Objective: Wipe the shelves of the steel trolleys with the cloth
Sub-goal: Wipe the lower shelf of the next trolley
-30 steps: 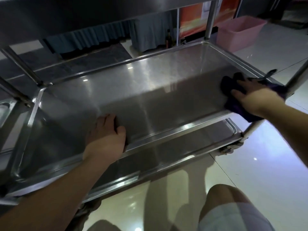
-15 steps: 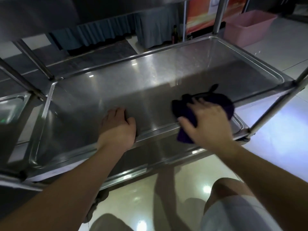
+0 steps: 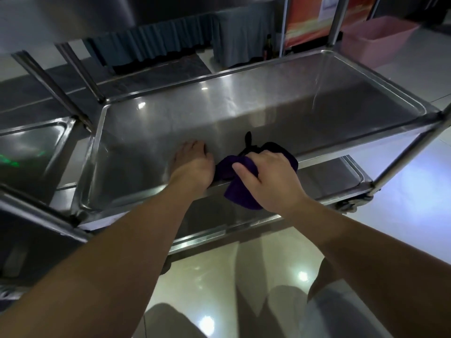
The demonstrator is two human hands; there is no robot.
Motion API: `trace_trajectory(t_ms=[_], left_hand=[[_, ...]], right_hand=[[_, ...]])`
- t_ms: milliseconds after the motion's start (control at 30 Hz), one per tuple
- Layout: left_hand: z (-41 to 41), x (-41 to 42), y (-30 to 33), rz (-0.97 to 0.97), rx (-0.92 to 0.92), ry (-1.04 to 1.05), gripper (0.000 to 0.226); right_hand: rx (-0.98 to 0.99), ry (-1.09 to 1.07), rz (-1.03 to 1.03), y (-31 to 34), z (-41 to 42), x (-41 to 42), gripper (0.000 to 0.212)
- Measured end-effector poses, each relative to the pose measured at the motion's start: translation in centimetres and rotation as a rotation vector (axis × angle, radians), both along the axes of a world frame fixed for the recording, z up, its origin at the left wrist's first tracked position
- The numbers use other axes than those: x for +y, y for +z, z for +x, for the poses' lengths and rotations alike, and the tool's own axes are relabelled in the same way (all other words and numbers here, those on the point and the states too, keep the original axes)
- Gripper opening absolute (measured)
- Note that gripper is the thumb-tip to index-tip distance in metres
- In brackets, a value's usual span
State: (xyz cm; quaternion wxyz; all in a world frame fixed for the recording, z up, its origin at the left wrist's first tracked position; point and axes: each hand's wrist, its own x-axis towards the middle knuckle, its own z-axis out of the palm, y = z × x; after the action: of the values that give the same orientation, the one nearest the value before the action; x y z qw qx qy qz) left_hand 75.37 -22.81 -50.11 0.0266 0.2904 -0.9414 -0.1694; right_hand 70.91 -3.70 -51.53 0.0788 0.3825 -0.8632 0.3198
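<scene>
Head camera looks down on steel trolleys in a dim room with a glossy tiled floor. At far left sits a neighbouring trolley's shelf, catching a green reflection. Next to it stands the main trolley, whose middle shelf is a wide, shallow steel tray with a raised rim. The left hand rests over the near rim of that shelf, fingers held together and reaching down onto the steel, holding nothing. Just beside it, nearly touching, the right hand grips a dark purple cloth, fingers curled round it; the cloth is bunched on the near rim, part lying on the shelf and part hanging over the edge. Beneath shows the lower shelf. At far right, beyond the trolley, a pink tub stands on the floor.
</scene>
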Motion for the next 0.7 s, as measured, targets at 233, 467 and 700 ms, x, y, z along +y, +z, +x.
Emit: trace_trajectory(t_ms=[233, 467, 700], left_hand=[[0.3, -1.3, 1.8, 0.064, -0.141, -0.15, 0.048], [5.0, 1.3, 1.2, -0.05, -0.027, -0.192, 0.043], [14.4, 2.7, 0.0, -0.184, 0.159, -0.354, 0.045]], right_hand=[[-0.289, 0.019, -0.058, 1.1, 2.6, 1.0, 0.052], [-0.621, -0.002, 0.009, -3.3, 4.8, 1.6, 0.05], [-0.701, 0.011, 0.079, -6.1, 5.2, -0.2, 0.05]])
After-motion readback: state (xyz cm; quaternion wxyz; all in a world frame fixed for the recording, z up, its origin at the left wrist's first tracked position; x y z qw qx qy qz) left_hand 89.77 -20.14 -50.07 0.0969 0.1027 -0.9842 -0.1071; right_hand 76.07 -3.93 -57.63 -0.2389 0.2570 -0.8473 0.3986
